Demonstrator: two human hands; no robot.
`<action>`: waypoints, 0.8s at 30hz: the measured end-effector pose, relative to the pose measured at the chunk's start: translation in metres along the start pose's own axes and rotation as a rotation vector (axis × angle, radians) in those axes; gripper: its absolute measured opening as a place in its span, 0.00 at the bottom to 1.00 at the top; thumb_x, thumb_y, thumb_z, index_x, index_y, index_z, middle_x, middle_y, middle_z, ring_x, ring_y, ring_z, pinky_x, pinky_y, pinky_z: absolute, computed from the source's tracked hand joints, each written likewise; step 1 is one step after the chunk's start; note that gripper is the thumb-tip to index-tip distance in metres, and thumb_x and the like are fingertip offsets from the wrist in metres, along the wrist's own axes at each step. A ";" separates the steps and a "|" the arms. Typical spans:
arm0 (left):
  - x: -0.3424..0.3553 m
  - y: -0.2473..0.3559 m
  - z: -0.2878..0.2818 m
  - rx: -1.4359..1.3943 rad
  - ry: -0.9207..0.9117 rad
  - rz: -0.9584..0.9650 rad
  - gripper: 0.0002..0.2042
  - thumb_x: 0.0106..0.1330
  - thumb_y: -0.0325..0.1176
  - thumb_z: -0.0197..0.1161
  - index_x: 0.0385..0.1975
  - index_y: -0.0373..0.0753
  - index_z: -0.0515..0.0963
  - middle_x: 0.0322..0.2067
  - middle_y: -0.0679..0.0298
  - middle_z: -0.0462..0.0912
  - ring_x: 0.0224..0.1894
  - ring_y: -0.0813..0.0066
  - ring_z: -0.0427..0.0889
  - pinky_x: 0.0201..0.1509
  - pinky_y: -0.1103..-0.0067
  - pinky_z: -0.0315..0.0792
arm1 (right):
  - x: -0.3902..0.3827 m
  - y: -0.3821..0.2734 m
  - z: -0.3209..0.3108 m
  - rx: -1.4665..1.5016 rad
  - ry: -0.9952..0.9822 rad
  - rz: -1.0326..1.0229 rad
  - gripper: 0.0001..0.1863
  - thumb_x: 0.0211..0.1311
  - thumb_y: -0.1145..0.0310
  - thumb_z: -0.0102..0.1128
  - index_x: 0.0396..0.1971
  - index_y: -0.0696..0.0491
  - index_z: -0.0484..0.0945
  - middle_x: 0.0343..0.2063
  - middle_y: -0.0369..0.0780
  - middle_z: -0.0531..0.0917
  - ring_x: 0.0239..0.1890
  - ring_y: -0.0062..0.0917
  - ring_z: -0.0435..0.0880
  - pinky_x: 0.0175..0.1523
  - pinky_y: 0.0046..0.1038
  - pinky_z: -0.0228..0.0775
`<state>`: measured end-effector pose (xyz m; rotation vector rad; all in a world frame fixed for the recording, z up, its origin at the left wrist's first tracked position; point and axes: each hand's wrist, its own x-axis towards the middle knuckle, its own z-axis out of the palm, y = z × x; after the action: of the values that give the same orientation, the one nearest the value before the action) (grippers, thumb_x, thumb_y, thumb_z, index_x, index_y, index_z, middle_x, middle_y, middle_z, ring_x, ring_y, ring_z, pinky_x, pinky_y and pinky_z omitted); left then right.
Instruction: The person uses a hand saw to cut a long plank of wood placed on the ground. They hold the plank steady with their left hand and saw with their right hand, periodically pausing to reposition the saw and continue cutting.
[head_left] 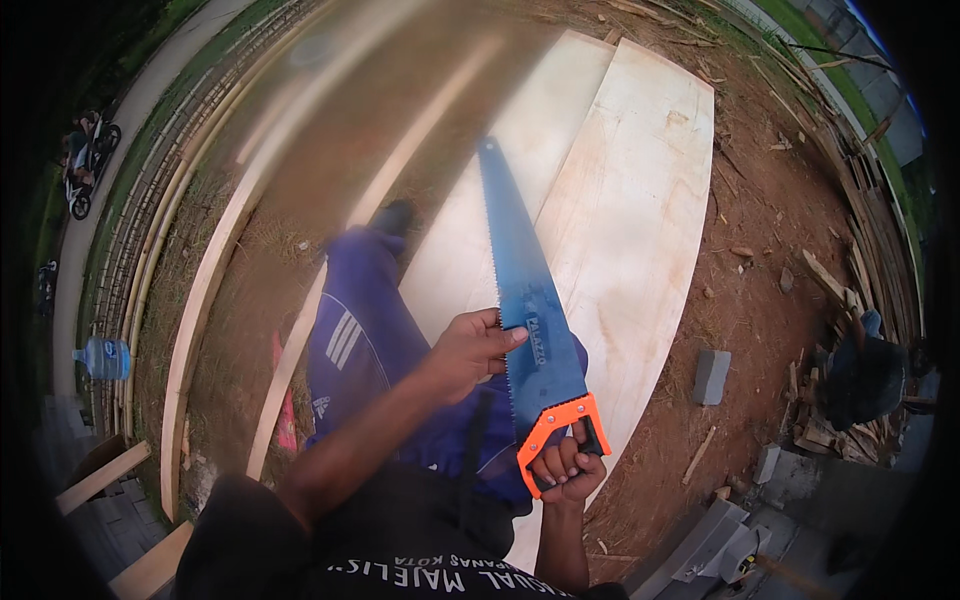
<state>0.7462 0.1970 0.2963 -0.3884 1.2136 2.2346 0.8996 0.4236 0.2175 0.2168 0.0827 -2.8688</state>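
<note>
A hand saw with a blue blade (522, 268) and an orange-and-black handle (560, 408) lies diagonally across the view, its tip pointing up and away from me. My right hand (568, 465) is closed round the handle. My left hand (475, 350) pinches the blade near its middle, thumb on the flat face beside the toothed edge. Beneath the saw are my leg in purple track pants (355, 310) and two long pale plywood sheets (640, 200), one overlapping the other.
Long timber battens (218, 270) and bamboo poles (147, 290) lie left, near a water jug (105, 358). A motorbike (90, 165) stands by the path. Right are a grey block (711, 376), a wood pile (835, 265) and a dark heaped object (855, 380) on reddish dirt.
</note>
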 end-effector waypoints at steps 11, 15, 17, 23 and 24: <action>-0.024 0.038 0.011 0.019 0.018 0.045 0.09 0.75 0.25 0.62 0.50 0.28 0.81 0.46 0.53 0.88 0.46 0.65 0.90 0.54 0.70 0.86 | -0.023 -0.030 -0.006 0.028 -0.113 0.080 0.24 0.63 0.70 0.51 0.61 0.52 0.71 0.18 0.32 0.70 0.18 0.19 0.70 0.27 0.27 0.67; -0.023 0.035 0.013 0.069 0.004 0.102 0.08 0.74 0.23 0.64 0.48 0.28 0.82 0.43 0.54 0.88 0.45 0.66 0.90 0.53 0.71 0.86 | -0.027 -0.035 -0.011 0.050 -0.126 0.106 0.24 0.64 0.70 0.52 0.62 0.52 0.73 0.19 0.32 0.70 0.19 0.20 0.72 0.26 0.28 0.68; -0.023 0.034 0.014 0.092 -0.002 0.133 0.07 0.72 0.23 0.66 0.46 0.28 0.83 0.41 0.55 0.89 0.44 0.66 0.90 0.53 0.72 0.86 | -0.026 -0.033 -0.010 0.044 -0.098 0.093 0.23 0.65 0.69 0.54 0.61 0.53 0.73 0.20 0.32 0.71 0.19 0.20 0.73 0.26 0.28 0.69; -0.031 0.038 0.025 0.121 -0.009 0.206 0.07 0.68 0.21 0.70 0.43 0.29 0.83 0.40 0.55 0.89 0.41 0.69 0.90 0.51 0.73 0.85 | -0.029 -0.017 -0.004 -0.004 0.163 0.004 0.20 0.69 0.67 0.58 0.58 0.54 0.74 0.25 0.31 0.74 0.20 0.16 0.76 0.25 0.27 0.74; -0.033 0.039 0.027 0.124 -0.004 0.217 0.07 0.68 0.20 0.70 0.43 0.28 0.83 0.40 0.55 0.89 0.40 0.69 0.89 0.50 0.73 0.85 | -0.029 -0.015 0.000 -0.026 0.220 -0.005 0.19 0.69 0.67 0.58 0.57 0.54 0.75 0.26 0.31 0.75 0.20 0.15 0.76 0.25 0.27 0.75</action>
<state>0.7497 0.1912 0.3539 -0.2123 1.4433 2.3222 0.9230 0.4459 0.2225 0.5275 0.1624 -2.8355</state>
